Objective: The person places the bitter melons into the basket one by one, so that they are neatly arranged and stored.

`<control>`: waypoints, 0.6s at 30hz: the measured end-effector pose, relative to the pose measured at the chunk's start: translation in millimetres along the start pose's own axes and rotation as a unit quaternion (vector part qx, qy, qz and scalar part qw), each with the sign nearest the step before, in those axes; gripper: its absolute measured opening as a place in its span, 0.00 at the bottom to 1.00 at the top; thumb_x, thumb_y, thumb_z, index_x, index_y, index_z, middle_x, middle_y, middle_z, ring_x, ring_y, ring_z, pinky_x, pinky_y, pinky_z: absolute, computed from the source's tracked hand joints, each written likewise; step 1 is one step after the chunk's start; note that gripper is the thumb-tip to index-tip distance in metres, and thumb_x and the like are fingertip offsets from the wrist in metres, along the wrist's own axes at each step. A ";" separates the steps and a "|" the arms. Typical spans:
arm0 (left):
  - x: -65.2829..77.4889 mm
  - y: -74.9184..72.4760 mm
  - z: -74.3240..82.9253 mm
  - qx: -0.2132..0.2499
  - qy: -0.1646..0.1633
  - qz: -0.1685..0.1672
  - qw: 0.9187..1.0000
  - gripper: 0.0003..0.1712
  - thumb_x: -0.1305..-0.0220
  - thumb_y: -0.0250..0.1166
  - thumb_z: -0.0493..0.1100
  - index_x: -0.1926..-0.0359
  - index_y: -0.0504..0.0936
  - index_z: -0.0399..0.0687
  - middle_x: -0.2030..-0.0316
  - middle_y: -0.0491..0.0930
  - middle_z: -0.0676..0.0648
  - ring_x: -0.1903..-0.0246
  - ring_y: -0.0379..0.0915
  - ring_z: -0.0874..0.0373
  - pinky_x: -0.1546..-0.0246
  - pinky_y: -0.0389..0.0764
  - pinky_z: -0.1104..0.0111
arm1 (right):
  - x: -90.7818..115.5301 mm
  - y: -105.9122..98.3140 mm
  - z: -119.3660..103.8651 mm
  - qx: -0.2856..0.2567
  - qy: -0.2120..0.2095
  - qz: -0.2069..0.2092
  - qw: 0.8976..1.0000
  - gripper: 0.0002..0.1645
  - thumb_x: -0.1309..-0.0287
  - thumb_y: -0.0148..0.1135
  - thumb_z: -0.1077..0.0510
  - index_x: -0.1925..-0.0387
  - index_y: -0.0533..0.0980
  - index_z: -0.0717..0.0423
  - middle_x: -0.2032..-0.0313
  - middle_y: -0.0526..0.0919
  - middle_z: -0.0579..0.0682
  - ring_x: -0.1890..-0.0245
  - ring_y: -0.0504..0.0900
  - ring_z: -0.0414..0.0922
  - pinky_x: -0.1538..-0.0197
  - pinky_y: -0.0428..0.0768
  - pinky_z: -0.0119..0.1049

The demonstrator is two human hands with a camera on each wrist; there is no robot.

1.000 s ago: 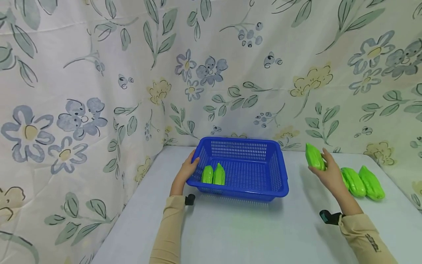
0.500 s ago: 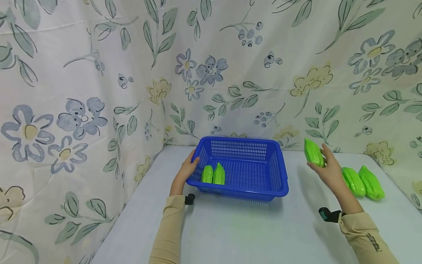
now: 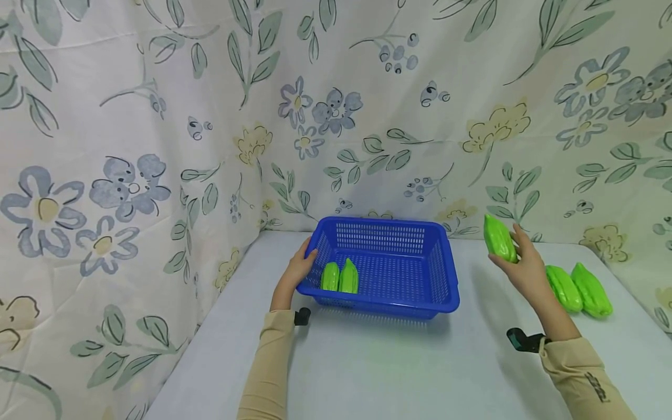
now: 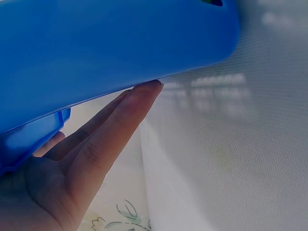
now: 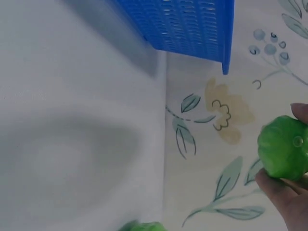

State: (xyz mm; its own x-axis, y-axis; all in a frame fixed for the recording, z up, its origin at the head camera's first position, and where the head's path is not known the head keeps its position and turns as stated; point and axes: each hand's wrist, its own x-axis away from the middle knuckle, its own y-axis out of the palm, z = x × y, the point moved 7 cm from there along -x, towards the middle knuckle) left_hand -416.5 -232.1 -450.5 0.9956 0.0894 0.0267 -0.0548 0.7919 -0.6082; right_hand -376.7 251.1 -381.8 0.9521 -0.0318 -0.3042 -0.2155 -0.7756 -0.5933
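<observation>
Left of centre in the head view, my left hand (image 3: 300,267) grips the left rim of a blue plastic basket (image 3: 388,302), thumb over the edge. Its straight fingers (image 4: 113,134) lie against the outside of the basket in the left wrist view. My right hand (image 3: 525,268) holds a glossy green ridged gourd-like vegetable (image 3: 499,239) above the table, right of the basket, pointed tip up. Its rounded end (image 5: 284,149) shows in the right wrist view. Two like vegetables lie in the basket's left end, a left one (image 3: 330,277) and a right one (image 3: 349,277).
Two more green vegetables, a nearer-hand one (image 3: 566,290) and an outer one (image 3: 593,291), lie on the white table (image 3: 388,373) at the right. Floral cloth (image 3: 399,116) hangs behind and to the left of the table.
My right hand has lifted the green gourd-like vegetable a little higher. The left hand and the basket stay in place.
</observation>
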 end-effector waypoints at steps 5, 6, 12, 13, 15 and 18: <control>0.6 0.0 0.6 -0.001 0.001 0.001 1.000 0.34 0.24 0.45 0.53 0.23 0.48 0.51 0.26 0.55 0.34 0.28 0.52 0.31 0.34 0.58 0.35 | 1.0 0.5 -6.1 -0.007 -0.006 0.000 1.000 0.52 0.34 0.58 0.58 0.23 0.36 0.57 0.28 0.49 0.75 0.35 0.56 0.80 0.46 0.68 0.73; 0.7 -0.2 0.7 -0.002 0.001 0.002 1.000 0.34 0.24 0.46 0.52 0.23 0.48 0.51 0.26 0.55 0.34 0.29 0.52 0.30 0.34 0.58 0.35 | 0.9 0.8 -7.6 -0.010 -0.007 -0.001 1.000 0.52 0.34 0.58 0.58 0.23 0.36 0.57 0.28 0.49 0.75 0.35 0.55 0.80 0.46 0.68 0.73; 1.1 -0.7 0.3 -0.003 0.001 0.003 1.000 0.34 0.24 0.46 0.52 0.23 0.48 0.51 0.26 0.55 0.34 0.28 0.52 0.31 0.33 0.58 0.35 | -0.7 2.6 -18.3 -0.024 -0.016 -0.002 1.000 0.52 0.34 0.59 0.58 0.23 0.36 0.57 0.28 0.49 0.75 0.35 0.54 0.81 0.44 0.66 0.73; 1.3 -0.5 0.4 -0.003 0.001 0.002 1.000 0.34 0.24 0.46 0.52 0.23 0.48 0.51 0.26 0.55 0.34 0.28 0.52 0.31 0.33 0.58 0.35 | -0.9 2.9 -19.9 -0.025 -0.017 -0.001 1.000 0.52 0.34 0.59 0.58 0.23 0.36 0.57 0.28 0.49 0.75 0.35 0.55 0.81 0.44 0.66 0.73; 1.4 -0.3 0.8 -0.002 0.000 0.003 1.000 0.35 0.24 0.46 0.53 0.23 0.48 0.51 0.26 0.55 0.35 0.28 0.51 0.31 0.33 0.57 0.35 | -1.3 3.9 -23.0 -0.028 -0.016 -0.001 0.999 0.52 0.34 0.59 0.58 0.23 0.36 0.56 0.28 0.49 0.74 0.34 0.55 0.80 0.44 0.66 0.73; 1.3 0.2 0.9 -0.001 0.000 0.002 1.000 0.35 0.24 0.46 0.53 0.23 0.48 0.51 0.26 0.55 0.35 0.28 0.51 0.31 0.33 0.57 0.35 | -1.8 6.0 -27.9 -0.033 -0.015 -0.003 0.999 0.52 0.34 0.59 0.58 0.23 0.36 0.55 0.27 0.49 0.73 0.34 0.54 0.80 0.43 0.66 0.73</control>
State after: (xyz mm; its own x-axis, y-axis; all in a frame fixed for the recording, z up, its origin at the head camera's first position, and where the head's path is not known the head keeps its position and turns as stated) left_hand -415.3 -231.2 -449.9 0.9953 0.0934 0.0248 -0.0590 0.7908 -0.6092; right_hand -373.6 228.8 -364.0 0.9461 -0.0090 -0.3237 -0.1944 -0.8152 -0.5456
